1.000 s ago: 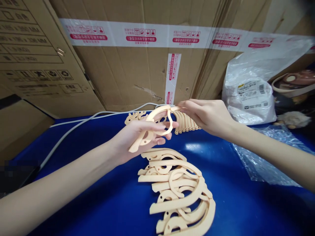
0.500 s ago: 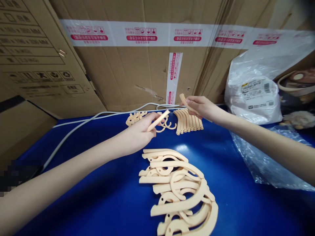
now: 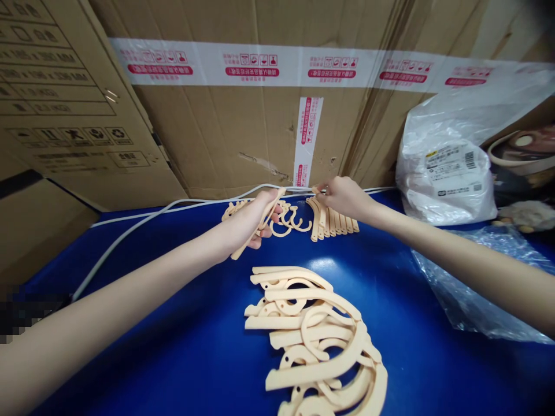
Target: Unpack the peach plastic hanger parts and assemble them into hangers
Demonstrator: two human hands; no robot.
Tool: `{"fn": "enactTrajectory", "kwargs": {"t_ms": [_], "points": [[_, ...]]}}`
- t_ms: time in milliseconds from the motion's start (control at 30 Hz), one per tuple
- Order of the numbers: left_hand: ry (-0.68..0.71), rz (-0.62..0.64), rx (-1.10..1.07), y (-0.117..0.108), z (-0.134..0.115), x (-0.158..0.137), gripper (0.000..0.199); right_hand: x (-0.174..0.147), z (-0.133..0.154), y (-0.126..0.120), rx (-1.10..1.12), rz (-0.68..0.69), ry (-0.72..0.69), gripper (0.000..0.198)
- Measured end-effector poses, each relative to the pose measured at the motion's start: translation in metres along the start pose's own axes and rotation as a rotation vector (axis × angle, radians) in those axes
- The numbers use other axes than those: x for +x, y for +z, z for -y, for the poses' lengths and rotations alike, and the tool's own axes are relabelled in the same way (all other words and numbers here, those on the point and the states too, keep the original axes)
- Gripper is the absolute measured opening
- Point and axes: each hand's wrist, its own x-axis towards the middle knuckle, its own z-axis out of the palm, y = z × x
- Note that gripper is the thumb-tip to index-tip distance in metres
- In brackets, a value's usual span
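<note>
In my left hand (image 3: pixel 247 222) is a slim cream hanger arm (image 3: pixel 273 205), slanting across my closed fingers above the blue table. Farther right, the fingers of my right hand (image 3: pixel 344 196) pinch the upper end of another hanger arm (image 3: pixel 322 216), which lies over the left part of a neat row of hanger arms (image 3: pixel 344 224). Loose cream hooks (image 3: pixel 299 224) lie between the hands, partly hidden behind the left one. Closer to me is a pile of curved hanger pieces (image 3: pixel 318 372), some with rounded, holed ends.
A cardboard box wall (image 3: pixel 225 127) stands behind the blue tabletop (image 3: pixel 173 346), with another carton (image 3: pixel 87 104) at left. White cable (image 3: pixel 125 237) runs along the back. At right are a stuffed white plastic bag (image 3: pixel 446 167) and a crumpled clear bag (image 3: pixel 472 283).
My right hand has come down and left, bringing its hanger arm onto the row. My left hand has turned and shifted slightly left, so its hanger arm shows more of its length.
</note>
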Motion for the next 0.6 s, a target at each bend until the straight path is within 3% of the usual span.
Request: {"fn": "enactTrajectory", "kwargs": {"t_ms": [467, 600], "points": [[0.02, 0.002, 0.142, -0.003, -0.002, -0.003, 0.043, -0.003, 0.006, 0.016, -0.106, 0.058, -0.01, 0.033], [0.02, 0.01, 0.085, -0.006, 0.001, 0.002, 0.038, -0.003, 0.006, 0.015, -0.088, 0.033, -0.008, 0.033]]}}
